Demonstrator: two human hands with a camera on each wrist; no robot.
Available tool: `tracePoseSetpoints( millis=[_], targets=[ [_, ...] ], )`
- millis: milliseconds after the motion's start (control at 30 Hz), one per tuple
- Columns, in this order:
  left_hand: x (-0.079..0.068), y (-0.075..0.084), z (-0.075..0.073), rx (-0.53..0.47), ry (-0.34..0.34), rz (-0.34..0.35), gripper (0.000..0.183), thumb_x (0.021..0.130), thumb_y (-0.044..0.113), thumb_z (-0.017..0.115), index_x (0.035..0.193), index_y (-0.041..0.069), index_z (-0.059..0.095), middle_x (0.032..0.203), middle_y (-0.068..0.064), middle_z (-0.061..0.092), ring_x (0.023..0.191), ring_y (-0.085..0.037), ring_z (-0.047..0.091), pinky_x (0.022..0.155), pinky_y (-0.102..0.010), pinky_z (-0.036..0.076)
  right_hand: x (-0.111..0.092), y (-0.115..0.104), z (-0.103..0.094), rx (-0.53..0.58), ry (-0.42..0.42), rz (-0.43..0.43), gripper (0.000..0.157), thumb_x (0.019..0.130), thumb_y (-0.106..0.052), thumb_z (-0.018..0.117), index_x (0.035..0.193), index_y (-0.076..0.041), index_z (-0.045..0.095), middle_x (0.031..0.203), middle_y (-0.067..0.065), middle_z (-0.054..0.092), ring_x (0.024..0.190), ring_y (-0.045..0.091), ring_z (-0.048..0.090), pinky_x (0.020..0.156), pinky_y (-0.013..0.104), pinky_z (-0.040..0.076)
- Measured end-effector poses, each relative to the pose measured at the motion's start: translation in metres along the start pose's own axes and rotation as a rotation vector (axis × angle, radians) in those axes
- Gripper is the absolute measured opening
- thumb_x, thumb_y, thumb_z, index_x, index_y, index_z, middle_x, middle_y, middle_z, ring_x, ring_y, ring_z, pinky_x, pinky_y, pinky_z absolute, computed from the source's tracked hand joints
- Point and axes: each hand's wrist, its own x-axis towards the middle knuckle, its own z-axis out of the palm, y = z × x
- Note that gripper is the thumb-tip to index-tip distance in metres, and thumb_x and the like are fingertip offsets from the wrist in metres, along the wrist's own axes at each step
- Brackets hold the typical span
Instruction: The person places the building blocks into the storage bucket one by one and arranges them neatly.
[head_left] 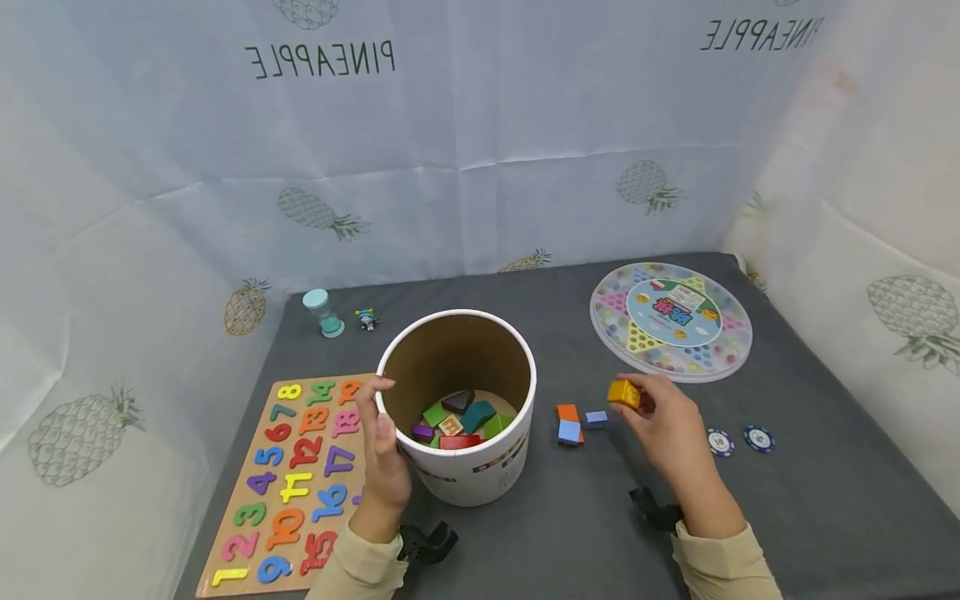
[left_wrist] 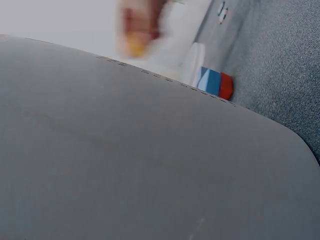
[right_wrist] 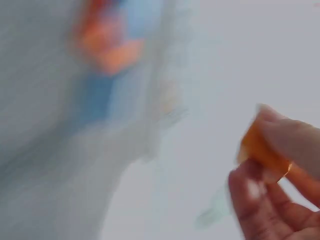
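A tall white round bucket (head_left: 472,479) stands mid-table with several coloured blocks (head_left: 460,423) on its bottom. My left hand (head_left: 386,462) holds the bucket's near left rim; in the left wrist view the bucket wall (left_wrist: 150,150) fills most of the picture and the left fingers are hidden. My right hand (head_left: 670,425) pinches a yellow-orange block (head_left: 624,393) above the table, right of the bucket. The right wrist view shows that block (right_wrist: 262,150) between thumb and fingertips. Below and left of the right hand lie orange blocks (head_left: 567,412) and blue blocks (head_left: 569,432).
A wooden number board (head_left: 255,454) lies left of the bucket. At the back left are a sand timer (head_left: 324,313) and a small figurine (head_left: 367,319). A round game board (head_left: 671,322) lies back right, two poker chips (head_left: 759,438) near the right arm. Curtains surround the table.
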Motion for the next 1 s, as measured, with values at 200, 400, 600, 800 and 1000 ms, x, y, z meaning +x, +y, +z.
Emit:
tracePoseSetpoints(
  millis=[200, 400, 600, 800, 1000],
  targets=[
    [0.002, -0.001, -0.001, 0.012, -0.005, 0.017, 0.046, 0.098, 0.033, 0.030, 0.128, -0.001, 0.025, 0.141, -0.019, 0.027, 0.129, -0.039, 0.025, 0.098, -0.044, 0.033, 0.024, -0.091, -0.021, 0.278, 0.116, -0.367, 0.055, 0.071, -0.010, 0.084, 0.122, -0.016, 0.063, 0.112, -0.004, 0.062, 0.098, 0.013, 0.055, 0.085, 0.023, 0.046],
    [0.001, -0.002, 0.000, 0.031, -0.016, 0.000, 0.045, 0.098, 0.033, 0.030, 0.128, 0.000, 0.026, 0.141, -0.016, 0.028, 0.129, -0.039, 0.028, 0.098, -0.045, 0.035, 0.039, -0.133, -0.002, 0.253, 0.002, -0.520, 0.059, 0.075, -0.022, 0.081, 0.129, -0.017, 0.059, 0.115, -0.006, 0.063, 0.115, 0.018, 0.049, 0.100, 0.038, 0.038],
    [-0.002, -0.001, 0.002, 0.030, -0.022, -0.004, 0.044, 0.098, 0.034, 0.030, 0.125, -0.001, 0.025, 0.141, -0.019, 0.028, 0.125, -0.043, 0.030, 0.097, -0.039, 0.038, 0.033, -0.111, -0.002, 0.277, 0.068, -0.431, 0.040, 0.081, -0.015, 0.076, 0.119, -0.018, 0.065, 0.119, -0.009, 0.060, 0.116, 0.014, 0.048, 0.098, 0.036, 0.038],
    [-0.001, 0.000, 0.001, 0.034, -0.009, 0.020, 0.044, 0.097, 0.033, 0.030, 0.124, -0.001, 0.026, 0.140, -0.022, 0.028, 0.125, -0.044, 0.029, 0.098, -0.040, 0.036, 0.027, -0.040, 0.002, 0.070, -0.061, -0.130, 0.029, 0.084, -0.011, 0.073, 0.112, -0.014, 0.067, 0.105, 0.001, 0.061, 0.096, 0.020, 0.054, 0.079, 0.042, 0.045],
    [0.000, -0.001, 0.000, 0.029, 0.007, 0.039, 0.043, 0.097, 0.032, 0.029, 0.125, -0.001, 0.026, 0.141, -0.022, 0.029, 0.125, -0.043, 0.029, 0.098, -0.042, 0.035, 0.014, 0.017, 0.025, -0.221, -0.482, -0.025, 0.041, 0.076, -0.013, 0.080, 0.114, -0.013, 0.067, 0.108, 0.009, 0.058, 0.091, 0.027, 0.058, 0.077, 0.048, 0.049]
  ],
)
